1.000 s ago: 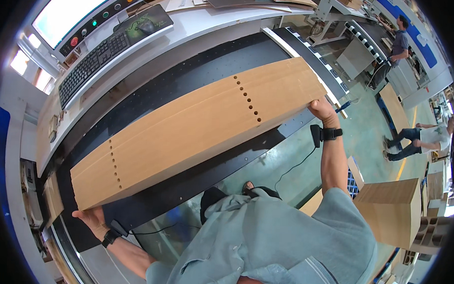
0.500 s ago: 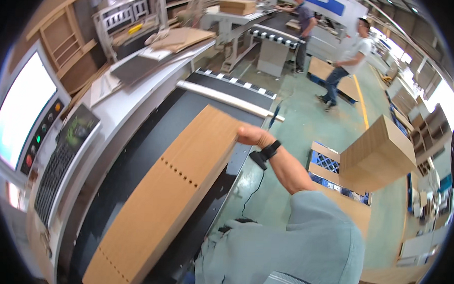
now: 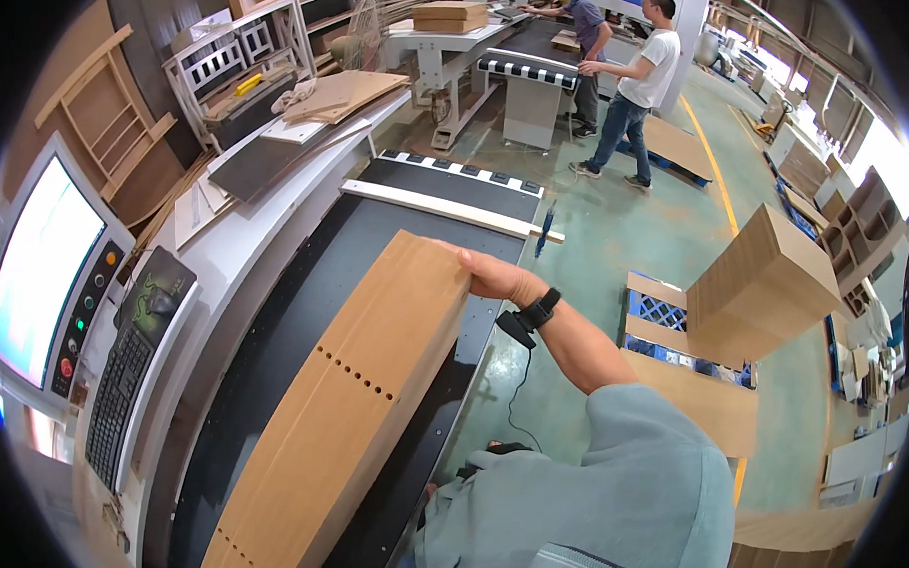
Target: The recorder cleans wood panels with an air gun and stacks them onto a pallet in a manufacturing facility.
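Observation:
A long stack of light-brown wooden boards (image 3: 358, 326) with rows of drilled holes across its top lies lengthwise on the black conveyor bed (image 3: 304, 279). My right hand (image 3: 495, 275) grips the far end of the stack, its thumb on the upper edge and the other fingers hidden behind the end face. A black band with a small dark device (image 3: 534, 312) is on that wrist, and a thin cable hangs from it. The near end of the stack runs out of the lower edge of the picture. My left hand is not in view.
A wooden strip (image 3: 447, 209) crosses the bed's far part. Left stand a lit screen (image 3: 50, 270), a keyboard (image 3: 120, 398) and a bench with loose panels (image 3: 341, 95). Right, stacked boards (image 3: 760, 285) rest by a blue pallet (image 3: 659, 311). Two people (image 3: 641, 90) stand beyond.
My right hand and the far end of the stack now appear slightly lower and nearer, as the whole view has shifted. The person in white has moved left toward the far conveyor.

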The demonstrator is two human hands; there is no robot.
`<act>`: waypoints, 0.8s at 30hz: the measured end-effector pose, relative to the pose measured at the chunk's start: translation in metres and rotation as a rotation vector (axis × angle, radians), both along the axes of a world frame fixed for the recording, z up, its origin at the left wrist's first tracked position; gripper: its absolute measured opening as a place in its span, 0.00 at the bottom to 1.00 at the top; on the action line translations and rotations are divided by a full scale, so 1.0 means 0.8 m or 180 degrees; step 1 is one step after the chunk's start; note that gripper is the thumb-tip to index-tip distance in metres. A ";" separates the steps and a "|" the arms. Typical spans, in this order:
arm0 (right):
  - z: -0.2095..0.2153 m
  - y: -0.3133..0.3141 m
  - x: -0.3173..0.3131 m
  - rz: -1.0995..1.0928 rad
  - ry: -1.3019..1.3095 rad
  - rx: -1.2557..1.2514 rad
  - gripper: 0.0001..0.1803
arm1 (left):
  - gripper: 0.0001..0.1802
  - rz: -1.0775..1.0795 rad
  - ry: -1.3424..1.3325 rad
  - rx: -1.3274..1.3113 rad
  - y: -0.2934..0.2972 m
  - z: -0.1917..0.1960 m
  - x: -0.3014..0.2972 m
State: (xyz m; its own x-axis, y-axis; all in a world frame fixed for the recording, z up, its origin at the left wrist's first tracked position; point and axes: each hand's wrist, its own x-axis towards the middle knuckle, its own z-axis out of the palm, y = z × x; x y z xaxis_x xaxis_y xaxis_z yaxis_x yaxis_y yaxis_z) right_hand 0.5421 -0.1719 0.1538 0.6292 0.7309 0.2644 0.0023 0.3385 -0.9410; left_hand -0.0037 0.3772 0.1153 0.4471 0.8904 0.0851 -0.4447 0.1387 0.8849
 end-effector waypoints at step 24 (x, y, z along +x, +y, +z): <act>-0.014 0.028 0.007 -0.1407 0.0716 -0.0227 0.44 | 0.56 0.0416 0.0135 -0.0236 0.028 -0.012 -0.006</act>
